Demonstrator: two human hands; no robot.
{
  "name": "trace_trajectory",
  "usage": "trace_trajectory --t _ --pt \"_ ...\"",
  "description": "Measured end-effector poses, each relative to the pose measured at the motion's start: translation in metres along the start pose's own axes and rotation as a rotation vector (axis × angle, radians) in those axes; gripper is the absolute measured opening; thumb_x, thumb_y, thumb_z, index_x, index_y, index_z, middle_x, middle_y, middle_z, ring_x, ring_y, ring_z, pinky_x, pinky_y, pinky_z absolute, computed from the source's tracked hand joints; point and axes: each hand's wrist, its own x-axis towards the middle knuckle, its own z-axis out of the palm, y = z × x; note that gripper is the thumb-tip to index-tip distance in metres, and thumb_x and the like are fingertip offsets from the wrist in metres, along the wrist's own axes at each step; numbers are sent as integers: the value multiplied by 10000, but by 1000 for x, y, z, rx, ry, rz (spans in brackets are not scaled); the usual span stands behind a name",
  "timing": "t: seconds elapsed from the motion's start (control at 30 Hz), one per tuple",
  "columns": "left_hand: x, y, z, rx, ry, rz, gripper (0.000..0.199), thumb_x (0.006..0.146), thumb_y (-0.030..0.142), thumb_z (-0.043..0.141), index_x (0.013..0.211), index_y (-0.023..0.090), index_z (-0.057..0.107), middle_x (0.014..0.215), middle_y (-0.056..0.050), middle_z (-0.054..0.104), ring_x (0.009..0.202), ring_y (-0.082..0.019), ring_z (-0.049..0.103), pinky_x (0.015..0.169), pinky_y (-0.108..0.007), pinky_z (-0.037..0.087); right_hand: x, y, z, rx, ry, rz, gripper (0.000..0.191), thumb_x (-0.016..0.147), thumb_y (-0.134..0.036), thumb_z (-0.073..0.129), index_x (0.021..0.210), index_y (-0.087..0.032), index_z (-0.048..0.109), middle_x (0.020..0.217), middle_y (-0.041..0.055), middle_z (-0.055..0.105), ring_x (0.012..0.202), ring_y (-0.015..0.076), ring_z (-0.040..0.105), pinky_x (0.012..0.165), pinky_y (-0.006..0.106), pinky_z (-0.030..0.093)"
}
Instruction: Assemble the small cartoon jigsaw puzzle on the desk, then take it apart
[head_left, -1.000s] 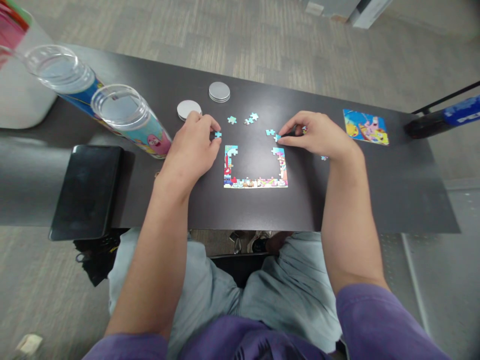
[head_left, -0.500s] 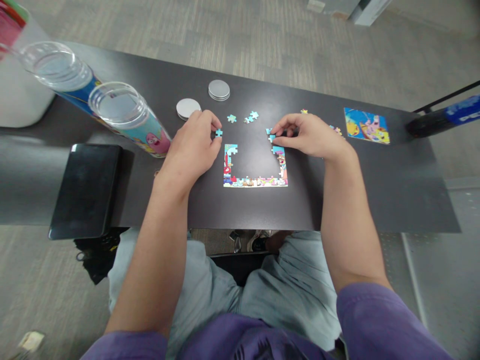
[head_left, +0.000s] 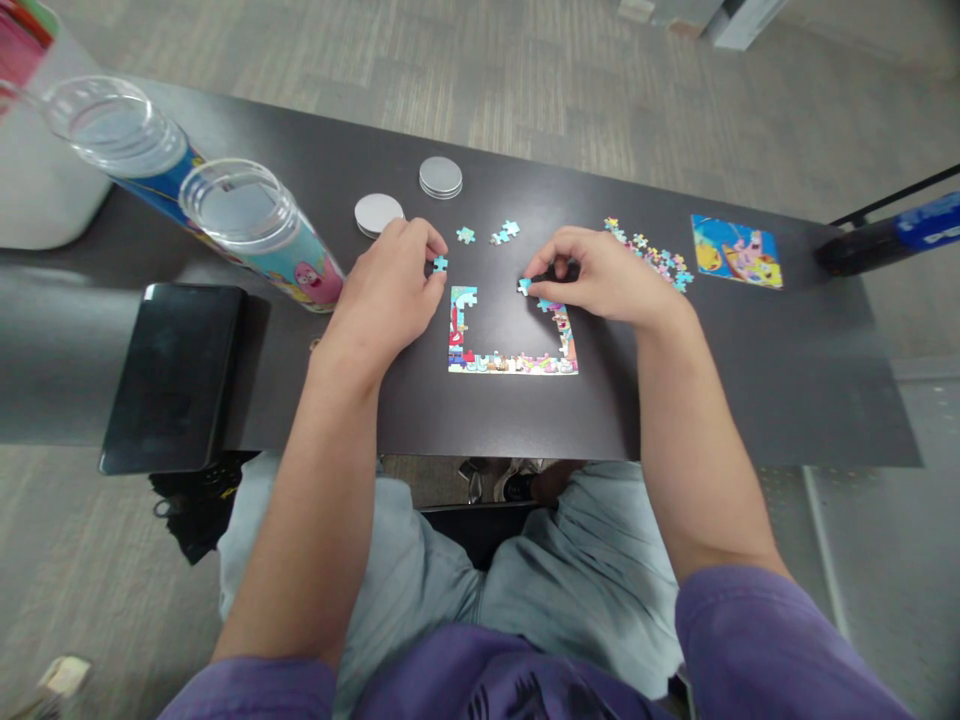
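On the dark surface point(head_left: 510, 420), the near side and both short sides of the puzzle edge point(head_left: 514, 366) are joined up; a gap is left in the far side, and the middle is not filled in; the far right corner is partly hidden by the right hand point(head_left: 604, 272); a loose piece point(head_left: 466, 235) and a small bunch point(head_left: 505, 233) are set out past the gap, and a bigger heap point(head_left: 660, 262) is spread near the picture card point(head_left: 737, 252).

A blue piece point(head_left: 440, 264) is pinched by the left hand point(head_left: 397, 285), just beyond the far left corner, with the back of the hand up; a light blue piece point(head_left: 524, 286) is pinched by the right hand's thumb and finger, which are pointed left over the gap's right end.
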Motion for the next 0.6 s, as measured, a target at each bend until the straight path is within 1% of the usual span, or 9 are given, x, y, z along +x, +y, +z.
trace_trajectory --t 0.13,0.23,0.33,0.43,0.6 --pt "1 -1 -1 -12 -18 -1 265 1044 142 800 1180 345 698 1410 -65 824 1204 -330 840 1166 -534 652 1 -15 8 -48 -2 -45 110 983 -337 958 1060 -312 884 1237 86 866 1027 333 773 1039 533 620" --pt "0 -1 -1 -28 3 3 264 1051 146 819 1185 351 722 1403 -60 818 1179 -318 831 1164 -507 660 3 -22 14 -85 -19 -56 117 1006 -347 934 1108 -326 883 1282 83 868 1052 339 758 1105 550 603" --pt "-1 0 -2 -31 7 1 236 1059 167 835 1206 334 758 1439 -65 802 1042 -284 819 1127 -489 677 6 -26 22 -116 -37 -69 141 1049 -410 962 1149 -352 882 1303 74 851 1088 361 760 1186 588 570" --pt "-2 3 -4 -15 -20 7 234 1041 200 867 1233 307 785 1488 -77 777 916 -250 785 1112 -499 689 8 -27 30 -100 -43 -123 132 1062 -388 953 1163 -346 879 1285 78 828 1091 373 764 1219 605 539" --pt "-4 5 -4 -1 -16 13 277 993 234 935 1226 303 801 1450 -66 759 937 -247 790 1111 -483 681 10 -29 39 -90 -36 -144 108 1062 -352 912 1160 -331 872 1233 79 800 1105 379 745 1203 589 508"
